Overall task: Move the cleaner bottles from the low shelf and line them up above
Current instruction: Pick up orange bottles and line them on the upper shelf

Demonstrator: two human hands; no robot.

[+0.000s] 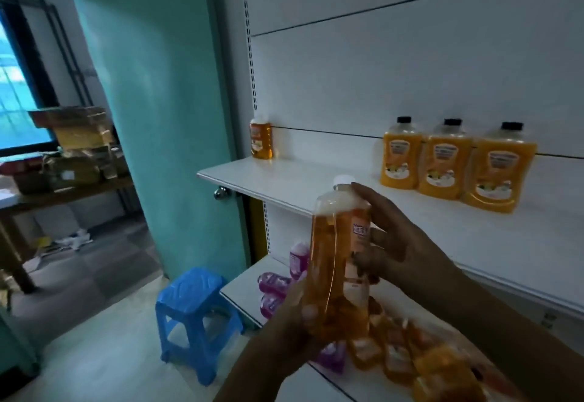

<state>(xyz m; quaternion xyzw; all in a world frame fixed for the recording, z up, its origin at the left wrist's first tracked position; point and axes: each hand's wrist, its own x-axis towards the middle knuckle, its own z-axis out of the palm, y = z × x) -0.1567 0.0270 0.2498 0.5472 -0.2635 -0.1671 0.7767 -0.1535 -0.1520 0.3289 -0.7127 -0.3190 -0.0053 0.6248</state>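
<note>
Seen from the head camera: tall clear plastic bottle of orange cleaner with a white cap (pixel 335 253) held upright in front of the white shelving, left hand (pixel 300 313) curled round its base and right hand (pixel 388 243) gripping its upper body, fingers wrapped across the label. Behind it on the white upper shelf (pixel 284 177), one small orange bottle (pixel 261 139) at the left end and three black-capped opaque orange bottles (pixel 455 164) side by side further right. On the low shelf (pixel 243 287), pink bottles (pixel 275 284) and orange bottles (pixel 398 354) lying jumbled; blue plastic stool (pixel 196 306) on the floor to the left.
</note>
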